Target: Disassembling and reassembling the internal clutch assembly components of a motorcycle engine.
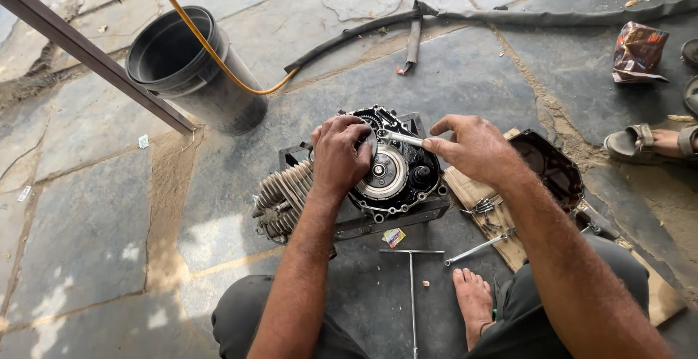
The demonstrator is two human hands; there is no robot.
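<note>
In the centre of the frame a small motorcycle engine (378, 177) sits on a dark metal stand (392, 221) on the stone floor (94, 228), its side cover off and the round clutch assembly (385, 172) exposed. The left hand (339, 157) lies over the left part of the open case, fingers curled down and pressed against the clutch and the parts just above it; what it grips under the palm cannot be made out. The right hand (472, 146) comes in from the right, thumb and fingers pinched closed around the handle of a silver wrench (398, 138), whose head reaches left to the top of the clutch beside the left fingers.

The finned cylinder (283, 195) juts toward the lower left of the engine. To the right, the removed dark engine cover (556, 166) rests on a piece of cardboard (472, 206). A T-handle wrench (411, 286) lies on the floor at lower centre, and another spanner (476, 248) sits just right of it, near the person's bare foot (472, 301). A black bucket (193, 68) stands at upper left with an orange hose (218, 57) running across it. At the right edge, another person's sandalled foot (647, 144) shows.
</note>
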